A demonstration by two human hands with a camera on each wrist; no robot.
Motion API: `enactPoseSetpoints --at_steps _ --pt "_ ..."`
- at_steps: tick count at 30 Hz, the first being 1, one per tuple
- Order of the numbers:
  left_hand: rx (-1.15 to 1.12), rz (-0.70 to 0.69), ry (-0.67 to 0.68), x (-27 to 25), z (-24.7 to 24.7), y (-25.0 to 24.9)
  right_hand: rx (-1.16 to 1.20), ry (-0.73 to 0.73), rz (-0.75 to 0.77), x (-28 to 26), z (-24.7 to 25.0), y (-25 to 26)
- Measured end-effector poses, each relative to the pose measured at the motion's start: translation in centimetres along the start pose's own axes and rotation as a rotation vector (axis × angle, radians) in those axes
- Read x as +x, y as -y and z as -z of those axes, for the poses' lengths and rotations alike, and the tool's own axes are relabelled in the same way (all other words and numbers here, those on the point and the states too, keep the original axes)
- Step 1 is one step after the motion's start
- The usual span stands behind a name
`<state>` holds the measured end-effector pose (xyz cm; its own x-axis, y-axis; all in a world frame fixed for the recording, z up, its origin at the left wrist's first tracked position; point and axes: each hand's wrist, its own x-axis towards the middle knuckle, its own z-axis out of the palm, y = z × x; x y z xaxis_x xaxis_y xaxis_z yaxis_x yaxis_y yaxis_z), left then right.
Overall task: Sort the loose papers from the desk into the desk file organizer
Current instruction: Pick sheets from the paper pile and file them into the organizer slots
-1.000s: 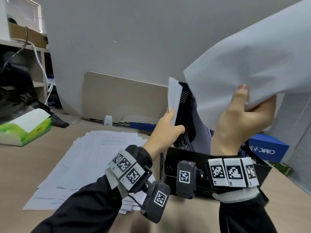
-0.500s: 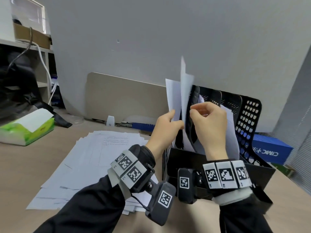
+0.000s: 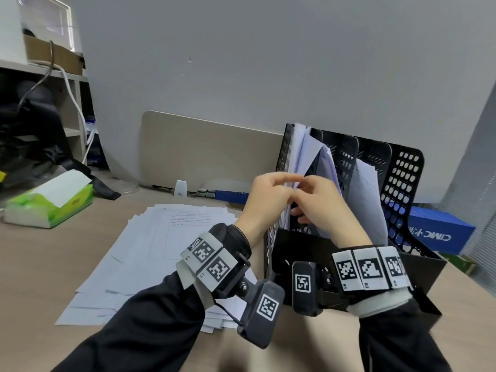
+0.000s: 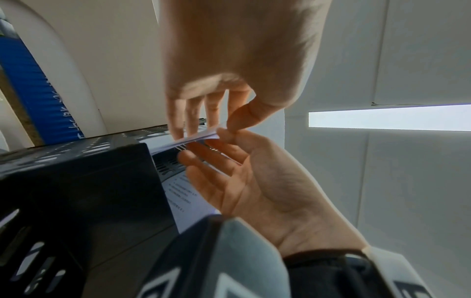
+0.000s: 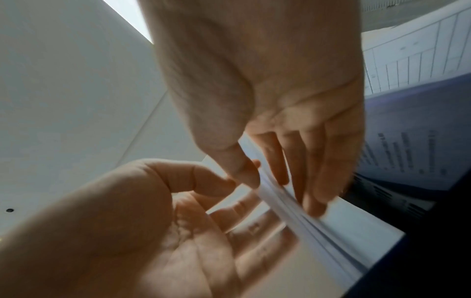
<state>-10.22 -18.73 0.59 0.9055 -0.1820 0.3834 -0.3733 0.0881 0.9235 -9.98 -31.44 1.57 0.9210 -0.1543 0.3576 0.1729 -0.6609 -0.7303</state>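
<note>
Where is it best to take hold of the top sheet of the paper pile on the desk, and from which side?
Probably at its near right corner, from the organizer side. The paper pile lies flat and fanned, so its edges stick out there, closest to both hands.

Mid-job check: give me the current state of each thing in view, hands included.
Left hand: pinching the filed sheets' edge.
Right hand: fingers on the same sheets.
Filed sheets: upright in the leftmost slot.
File organizer: upright, sheets in several slots.
Loose papers: fanned flat on desk.
Tissue pack: open.
</note>
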Motion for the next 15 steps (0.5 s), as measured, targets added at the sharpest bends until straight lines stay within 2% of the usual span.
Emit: enactPoseSetpoints --at_steps 4,6,8,11,13,15 --pt "-0.067 -0.041 -0.141 -0.1 1.5 -0.4 0.312 -0.339 0.141 -1.3 0.3 2.2" --pt "-0.070 -0.028 -0.163 -0.3 2.8 -0.5 0.484 -0.391 0.162 -2.4 0.2 3.6" --pt "-0.065 0.021 -0.166 -0.6 4.4 0.0 0.608 -0.242 0.091 -3.4 -0.5 4.5" --pt "-0.085 0.149 -0.205 -1.7 7.1 1.5 0.753 0.099 -0.128 -4.5 -2.8 5.1" --pt "-0.107 0.241 -0.258 -2.9 8.7 3.0 0.813 0.212 -0.262 -5.1 -4.7 4.7" --pt "-0.121 0.356 -0.300 -3.9 10.1 4.6 0.805 0.258 -0.354 -5.7 -6.7 3.7"
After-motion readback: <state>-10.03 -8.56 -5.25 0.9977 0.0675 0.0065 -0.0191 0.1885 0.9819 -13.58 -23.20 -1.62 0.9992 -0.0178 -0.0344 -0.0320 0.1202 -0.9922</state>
